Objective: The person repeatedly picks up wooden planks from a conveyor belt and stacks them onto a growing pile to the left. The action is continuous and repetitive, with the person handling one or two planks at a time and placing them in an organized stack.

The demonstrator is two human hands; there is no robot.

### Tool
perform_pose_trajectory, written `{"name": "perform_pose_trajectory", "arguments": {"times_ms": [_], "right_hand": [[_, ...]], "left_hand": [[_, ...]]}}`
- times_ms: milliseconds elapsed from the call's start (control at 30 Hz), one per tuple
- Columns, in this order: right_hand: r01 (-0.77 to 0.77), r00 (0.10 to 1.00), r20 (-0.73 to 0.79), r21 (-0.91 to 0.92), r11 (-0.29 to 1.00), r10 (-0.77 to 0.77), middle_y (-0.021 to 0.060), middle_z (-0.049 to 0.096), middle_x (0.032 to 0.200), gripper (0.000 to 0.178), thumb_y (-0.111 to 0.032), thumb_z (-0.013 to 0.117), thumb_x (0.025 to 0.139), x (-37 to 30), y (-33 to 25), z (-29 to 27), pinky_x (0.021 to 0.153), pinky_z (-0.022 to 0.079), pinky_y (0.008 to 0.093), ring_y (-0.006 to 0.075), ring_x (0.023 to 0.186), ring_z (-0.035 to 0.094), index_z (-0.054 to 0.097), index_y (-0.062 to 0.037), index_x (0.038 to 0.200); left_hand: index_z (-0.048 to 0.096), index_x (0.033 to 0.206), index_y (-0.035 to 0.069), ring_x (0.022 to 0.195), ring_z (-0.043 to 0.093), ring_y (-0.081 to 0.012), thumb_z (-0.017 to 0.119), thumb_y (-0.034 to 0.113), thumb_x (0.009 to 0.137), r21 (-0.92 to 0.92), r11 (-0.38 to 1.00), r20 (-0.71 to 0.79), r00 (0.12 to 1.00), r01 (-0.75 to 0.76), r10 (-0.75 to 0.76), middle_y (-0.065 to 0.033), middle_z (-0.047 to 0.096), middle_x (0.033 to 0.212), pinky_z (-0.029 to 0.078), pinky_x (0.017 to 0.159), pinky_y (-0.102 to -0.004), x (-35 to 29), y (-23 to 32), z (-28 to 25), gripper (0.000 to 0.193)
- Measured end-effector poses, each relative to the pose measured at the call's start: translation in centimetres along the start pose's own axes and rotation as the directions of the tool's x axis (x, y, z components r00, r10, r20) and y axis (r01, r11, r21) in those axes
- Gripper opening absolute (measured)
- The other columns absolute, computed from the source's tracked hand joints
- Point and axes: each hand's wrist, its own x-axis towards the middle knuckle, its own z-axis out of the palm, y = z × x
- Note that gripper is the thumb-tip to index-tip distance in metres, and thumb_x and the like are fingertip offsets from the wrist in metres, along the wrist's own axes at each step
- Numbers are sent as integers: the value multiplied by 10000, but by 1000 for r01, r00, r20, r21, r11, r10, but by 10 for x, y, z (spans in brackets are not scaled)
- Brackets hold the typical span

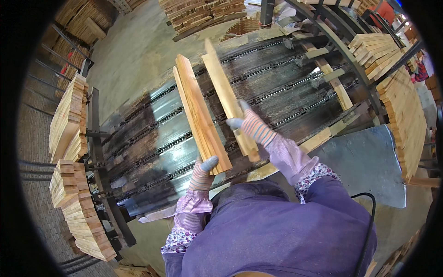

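My left hand (203, 172), in a striped knit glove with grey fingertips, is closed round the near end of wooden boards (199, 115). At least two of these lie side by side in that grip. My right hand (254, 124), gloved alike, grips another wooden board (222, 88) along its near half, with fingers over its right edge. Both loads slant away from me, with a narrow gap between them, above a metal chain conveyor (159, 131). The undersides of the boards are hidden, so I cannot tell whether they touch the conveyor.
Stacked wooden strips (69, 122) stand on a rack at the left, with another stack (80, 207) nearer me. More piles (404, 124) rise at the right. A curved metal rail (344, 39) and one loose strip (336, 85) are at the conveyor's right end. A grey metal sheet (360, 161) lies nearby.
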Motion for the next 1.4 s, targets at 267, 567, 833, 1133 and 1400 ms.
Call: {"name": "perform_pose_trajectory", "arguments": {"times_ms": [267, 567, 833, 1133, 1400], "right_hand": [[115, 990, 62, 165, 980, -127, 167, 695, 1228, 845, -222, 814, 887, -2, 27, 34, 937, 566, 376, 232, 1068, 687, 378, -57, 1592], [48, 995, 60, 412, 910, -79, 179, 643, 1276, 923, -355, 845, 857, -12, 4, -62, 827, 666, 434, 277, 1002, 734, 355, -53, 1577], [9, 1000, -27, 97, 995, -7, 163, 654, 1316, 1117, -252, 961, 710, -5, 35, -58, 1084, 479, 377, 262, 1201, 608, 338, 21, 1596], [50, 998, 19, 130, 990, -53, 158, 565, 1462, 1128, -207, 950, 731, -7, 41, -57, 1106, 469, 339, 238, 1329, 539, 300, 26, 1623], [44, 998, 48, 141, 989, -51, 109, 591, 1385, 1002, -139, 921, 760, -15, 11, -45, 1026, 528, 313, 197, 1210, 593, 374, -6, 1589]], "left_hand": [[404, 1564, 120, 1155, 663, -247, 802, 79, 884, -47, 999, -46, 999, 27, -29, -84, 642, 1287, 600, 941, -416, -13, 8, 32, 788], [378, 1555, 140, 1047, 701, -276, 820, 146, 874, 18, 1000, -77, 997, -20, 22, -137, 648, 1177, 645, 864, -441, -2, 6, -3, 812], [154, 1680, 113, 1156, 653, -368, 911, 176, 795, 670, 728, -172, 924, -145, 342, -261, 602, 1363, 573, 964, -440, 55, -61, 6, 1166], [69, 1689, 107, 1286, 597, -418, 875, 250, 829, 682, 687, -480, 863, 253, 160, -317, 555, 1423, 501, 1077, -448, 81, -79, -27, 1187], [688, 1209, -63, 942, 748, -326, 921, 318, 756, 667, 728, -452, 862, 157, 228, -213, 765, 1040, 591, 841, -412, 60, -33, -14, 636]]}}
